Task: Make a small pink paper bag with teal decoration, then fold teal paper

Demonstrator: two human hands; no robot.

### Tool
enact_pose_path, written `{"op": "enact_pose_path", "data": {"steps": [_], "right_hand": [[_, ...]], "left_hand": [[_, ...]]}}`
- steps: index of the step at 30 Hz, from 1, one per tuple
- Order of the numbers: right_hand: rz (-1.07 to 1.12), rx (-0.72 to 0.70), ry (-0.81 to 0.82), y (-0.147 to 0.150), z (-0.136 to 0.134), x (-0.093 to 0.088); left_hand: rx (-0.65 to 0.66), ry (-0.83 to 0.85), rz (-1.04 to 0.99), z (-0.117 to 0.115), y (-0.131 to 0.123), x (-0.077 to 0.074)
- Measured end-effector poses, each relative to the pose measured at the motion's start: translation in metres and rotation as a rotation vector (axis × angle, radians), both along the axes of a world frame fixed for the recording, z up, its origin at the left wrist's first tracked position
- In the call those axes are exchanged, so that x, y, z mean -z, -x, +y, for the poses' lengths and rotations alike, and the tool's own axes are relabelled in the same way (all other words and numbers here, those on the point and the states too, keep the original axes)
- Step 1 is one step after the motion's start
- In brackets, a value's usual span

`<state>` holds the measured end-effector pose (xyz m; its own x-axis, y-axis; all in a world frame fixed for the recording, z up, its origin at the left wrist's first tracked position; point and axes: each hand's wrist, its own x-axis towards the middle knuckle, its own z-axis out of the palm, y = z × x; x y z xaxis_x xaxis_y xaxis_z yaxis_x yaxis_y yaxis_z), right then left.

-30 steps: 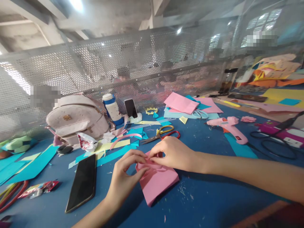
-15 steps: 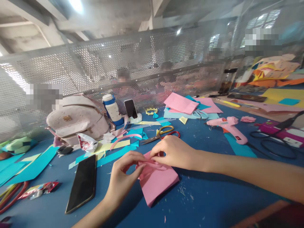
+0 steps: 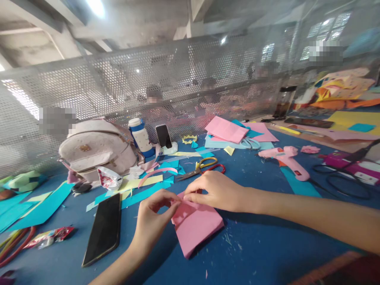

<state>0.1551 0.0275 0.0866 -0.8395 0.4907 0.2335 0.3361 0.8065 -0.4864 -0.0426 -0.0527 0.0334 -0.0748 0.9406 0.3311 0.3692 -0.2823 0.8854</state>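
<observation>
A folded pink paper piece (image 3: 197,231), shaped like a small bag, lies on the blue table between my hands. My left hand (image 3: 156,215) pinches the left corner of its upper end between thumb and fingertips. At that same end, my right hand (image 3: 213,192) has its thumb and fingers pressed together on the paper's edge, with the knuckles arched above. Under the fingertips the paper looks ruffled; exactly how it is folded there is hidden. Just beyond the right hand lie scissors (image 3: 202,170) with a yellow and a red handle loop.
Left of my hands lies a black phone (image 3: 102,229). A pink glue gun (image 3: 286,158) with a cord rests on the right. Behind are paper strips, pink sheets (image 3: 227,128), a bottle (image 3: 141,136), a pale backpack (image 3: 97,146) and a perforated metal screen (image 3: 118,87).
My right fingertips have shifted slightly left along the paper's upper edge, closer to the left fingertips. The ruffled part looks flatter, and the paper bag shape stays in place.
</observation>
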Motion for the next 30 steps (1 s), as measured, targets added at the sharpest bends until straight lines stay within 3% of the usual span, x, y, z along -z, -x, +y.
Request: {"op": "enact_pose_path", "data": {"steps": [9,19,21,26,30], "right_hand": [[0.114,0.031,0.012,0.002,0.003,0.01],[0.25,-0.015,0.471,0.0,0.02,0.013],[0.232,-0.028,0.448,0.0,0.021,0.012],[0.227,-0.058,0.184,-0.001,0.016,0.006],[0.27,-0.06,0.065,-0.003,0.011,0.001]], "left_hand": [[-0.013,-0.058,-0.06,-0.001,-0.001,0.001],[-0.062,0.07,-0.253,0.002,-0.001,-0.002],[-0.054,0.101,-0.266,0.003,-0.002,-0.001],[-0.03,0.122,-0.352,0.004,-0.004,0.0],[-0.003,0.106,-0.365,0.003,-0.005,0.0]]}}
